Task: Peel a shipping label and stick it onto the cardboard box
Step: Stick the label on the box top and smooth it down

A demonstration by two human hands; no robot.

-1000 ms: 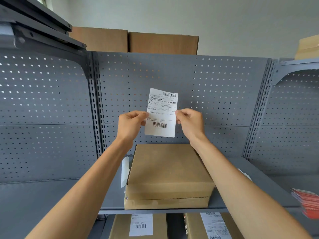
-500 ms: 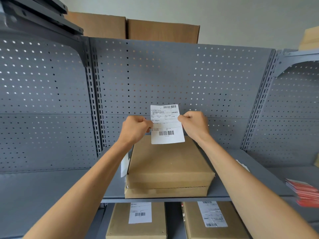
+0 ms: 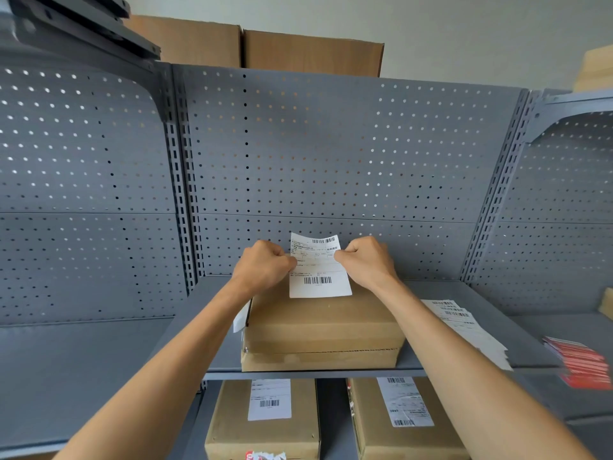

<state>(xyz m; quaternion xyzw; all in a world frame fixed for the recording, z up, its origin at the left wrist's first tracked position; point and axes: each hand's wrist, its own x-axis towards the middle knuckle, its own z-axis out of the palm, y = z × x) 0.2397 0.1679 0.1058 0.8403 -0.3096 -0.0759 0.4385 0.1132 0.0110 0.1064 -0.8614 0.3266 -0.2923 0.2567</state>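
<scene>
A white shipping label [image 3: 317,267] with barcodes is held upright between both hands, its lower edge reaching down over the far part of the cardboard box's top. My left hand [image 3: 263,264] pinches the label's left edge. Its right edge is pinched by my right hand [image 3: 366,262]. The flat brown cardboard box [image 3: 323,327] lies on the grey shelf [image 3: 431,293], right under the label and my hands. A white paper flap [image 3: 241,317] sticks out at the box's left side.
A stack of label sheets [image 3: 464,327] lies on the shelf right of the box. Red booklets [image 3: 582,363] sit at the far right. Two labelled boxes [image 3: 265,419] [image 3: 404,416] stand on the shelf below. Grey pegboard [image 3: 331,154] backs the shelf, with large cartons [image 3: 252,44] on top.
Both hands have carried the label downward, from high in front of the pegboard to just above the box. The fingers have curled tighter on the label's edges.
</scene>
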